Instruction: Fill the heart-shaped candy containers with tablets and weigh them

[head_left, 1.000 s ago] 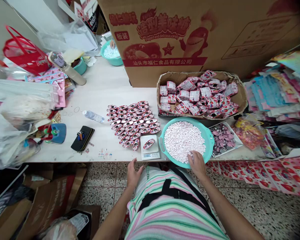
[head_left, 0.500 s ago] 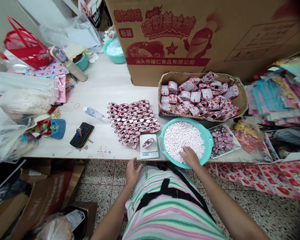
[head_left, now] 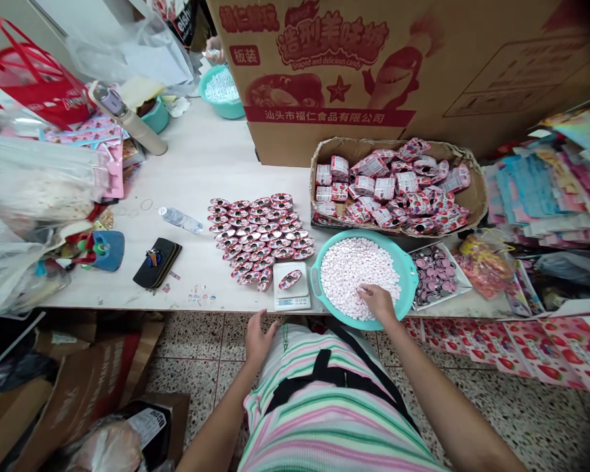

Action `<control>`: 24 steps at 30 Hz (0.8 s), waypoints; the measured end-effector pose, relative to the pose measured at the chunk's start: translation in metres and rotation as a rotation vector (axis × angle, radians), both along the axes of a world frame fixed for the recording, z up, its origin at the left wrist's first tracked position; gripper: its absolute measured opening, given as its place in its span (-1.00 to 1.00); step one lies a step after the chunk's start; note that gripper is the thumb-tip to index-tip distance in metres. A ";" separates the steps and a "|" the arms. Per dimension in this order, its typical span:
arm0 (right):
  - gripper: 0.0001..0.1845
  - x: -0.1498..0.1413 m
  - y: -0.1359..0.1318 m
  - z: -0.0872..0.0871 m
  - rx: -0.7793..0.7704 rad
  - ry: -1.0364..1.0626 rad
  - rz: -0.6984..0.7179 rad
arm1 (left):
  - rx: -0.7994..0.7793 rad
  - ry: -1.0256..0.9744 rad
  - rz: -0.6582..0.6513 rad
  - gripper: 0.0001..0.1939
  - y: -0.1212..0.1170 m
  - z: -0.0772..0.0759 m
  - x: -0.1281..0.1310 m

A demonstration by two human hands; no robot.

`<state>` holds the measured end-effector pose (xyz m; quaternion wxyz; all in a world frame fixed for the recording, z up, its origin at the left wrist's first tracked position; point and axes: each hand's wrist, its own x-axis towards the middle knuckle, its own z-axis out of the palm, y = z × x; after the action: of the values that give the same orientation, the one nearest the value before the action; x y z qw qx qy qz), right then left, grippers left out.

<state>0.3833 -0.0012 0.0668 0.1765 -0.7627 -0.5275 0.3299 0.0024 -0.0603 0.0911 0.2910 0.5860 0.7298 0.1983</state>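
My right hand (head_left: 377, 302) rests in a teal basin (head_left: 408, 265) heaped with small white candies (head_left: 349, 269), its fingers curled into the pile. What the fingers hold is hidden. My left hand (head_left: 257, 337) hangs below the table edge by my striped shirt, fingers loosely spread and holding nothing. A small white scale (head_left: 291, 286) sits left of the basin with one red oval tin (head_left: 290, 278) lying on it. Several more red oval tins (head_left: 260, 236) lie in rows beyond the scale.
A cardboard tray of red-and-white packets (head_left: 393, 187) stands behind the basin, with a big printed carton (head_left: 398, 72) behind that. A tray of round lids (head_left: 435, 272) lies right of the basin. A black wallet (head_left: 157, 262), a water bottle (head_left: 179, 220) and bags fill the left.
My right hand has slid left through the candies in the basin. My left hand has stayed by my waist. The view has shifted slightly.
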 end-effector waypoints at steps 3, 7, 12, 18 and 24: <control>-0.63 0.000 0.005 0.004 -0.015 0.115 -0.167 | 0.003 -0.001 0.002 -0.61 0.001 0.000 0.000; -0.55 -0.007 0.016 0.016 -0.057 0.251 -0.318 | -0.004 -0.007 0.022 -0.61 0.000 0.000 -0.003; -0.57 -0.045 0.035 0.041 -0.018 0.382 -0.236 | -0.009 -0.025 0.053 -0.61 -0.005 -0.001 -0.008; -0.66 -0.111 0.062 0.056 -0.025 0.481 -0.003 | 0.010 -0.018 0.080 -0.63 -0.013 -0.004 -0.014; -0.77 -0.155 0.083 0.054 -0.011 0.348 0.284 | 0.030 -0.026 0.130 -0.66 -0.026 -0.006 -0.024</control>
<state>0.2280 0.0819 0.1208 0.2126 -0.6132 -0.5894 0.4810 -0.0216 -0.0861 0.0848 0.2781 0.5391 0.7593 0.2355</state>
